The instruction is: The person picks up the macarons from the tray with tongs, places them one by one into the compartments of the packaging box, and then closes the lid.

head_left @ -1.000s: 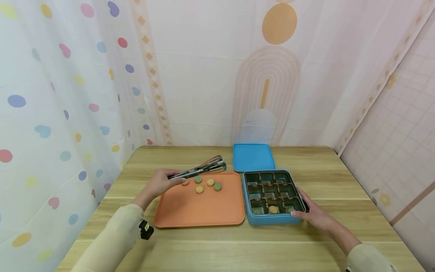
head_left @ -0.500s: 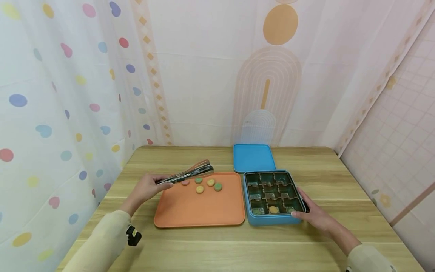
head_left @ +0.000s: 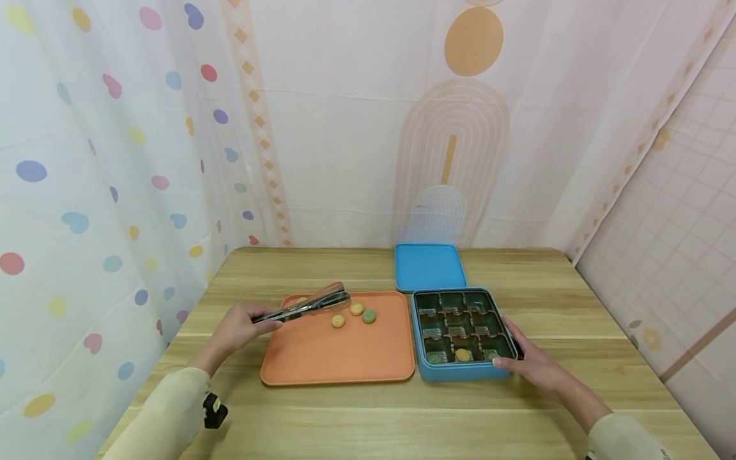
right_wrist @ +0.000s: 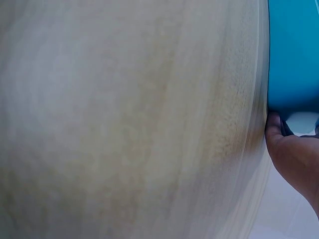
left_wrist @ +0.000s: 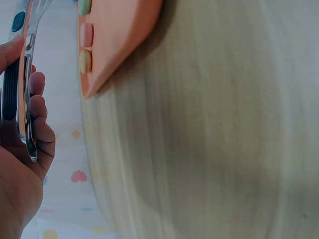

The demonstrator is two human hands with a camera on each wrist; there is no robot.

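My left hand [head_left: 234, 329] holds metal tongs [head_left: 307, 305] with dark grips over the far left of an orange tray [head_left: 345, 358]; nothing sits between the tong tips. Small macarons lie on the tray, among them yellow [head_left: 338, 321] and green [head_left: 368, 316] ones. In the left wrist view, a pink macaron [left_wrist: 86, 35] lies between a green and a yellow one; the tongs mostly hide these from the head view. My right hand [head_left: 531, 364] grips the right side of a blue box [head_left: 462, 372], thumb at its near corner. Its front compartments contain a yellow macaron [head_left: 462, 355] between two green ones.
A flat blue lid [head_left: 430, 268] lies behind the box on the wooden table [head_left: 368, 421]. The tray stands close beside the box's left wall. Patterned curtains [head_left: 333, 128] hang behind the table and along both sides.
My left hand has drawn the tongs leftward and lower, from above the tray's far edge to over its far-left macarons. My right hand and the box have stayed put.
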